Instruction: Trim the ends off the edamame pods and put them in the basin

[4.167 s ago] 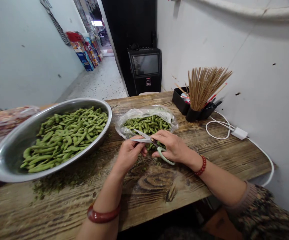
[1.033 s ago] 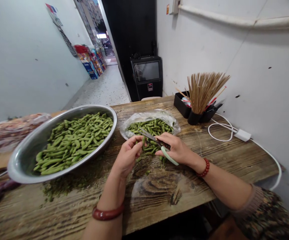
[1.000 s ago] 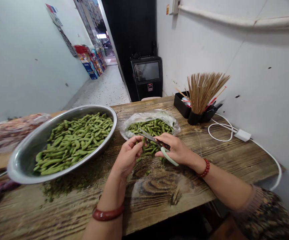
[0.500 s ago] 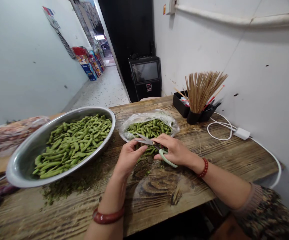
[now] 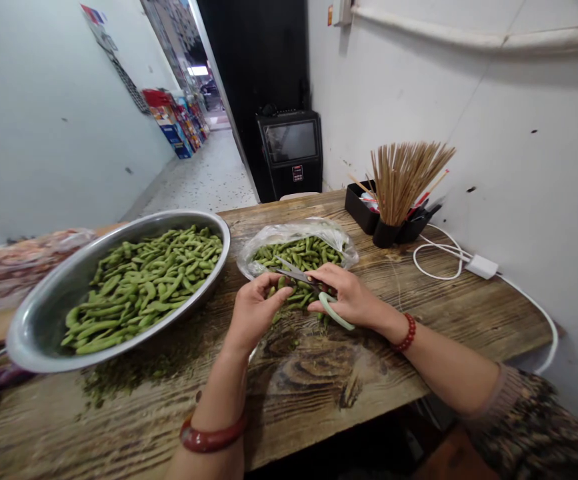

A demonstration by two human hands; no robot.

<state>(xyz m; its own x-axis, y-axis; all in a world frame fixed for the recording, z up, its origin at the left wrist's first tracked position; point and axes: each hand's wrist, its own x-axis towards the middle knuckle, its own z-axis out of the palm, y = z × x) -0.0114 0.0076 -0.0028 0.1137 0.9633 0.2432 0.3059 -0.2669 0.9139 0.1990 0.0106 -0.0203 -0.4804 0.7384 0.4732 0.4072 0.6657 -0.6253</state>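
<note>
My right hand (image 5: pixel 349 295) grips a pair of scissors (image 5: pixel 337 312) with pale green handles. Their blades point up and left, slightly parted, over the pods. Just left of the blades, my left hand (image 5: pixel 251 308) pinches a green edamame pod (image 5: pixel 282 283) between thumb and fingers; part of it is hidden. Behind both hands lies a clear plastic bag (image 5: pixel 289 232), opened out, with edamame pods (image 5: pixel 313 252) in it. A large metal basin (image 5: pixel 36 337) to the left holds a heap of edamame pods (image 5: pixel 153 287).
Green trimmings (image 5: pixel 119 380) are scattered on the wooden table (image 5: pixel 299 427) below the basin. A black holder (image 5: pixel 361 212) with many wooden skewers (image 5: pixel 403 183) stands at the back right, beside a white cable (image 5: pixel 529 300). A bag of pinkish food (image 5: pixel 23 263) sits far left.
My left hand has opened its pinch a little, and a green pod now shows in it. The scissors have shifted slightly right, away from the left fingers.
</note>
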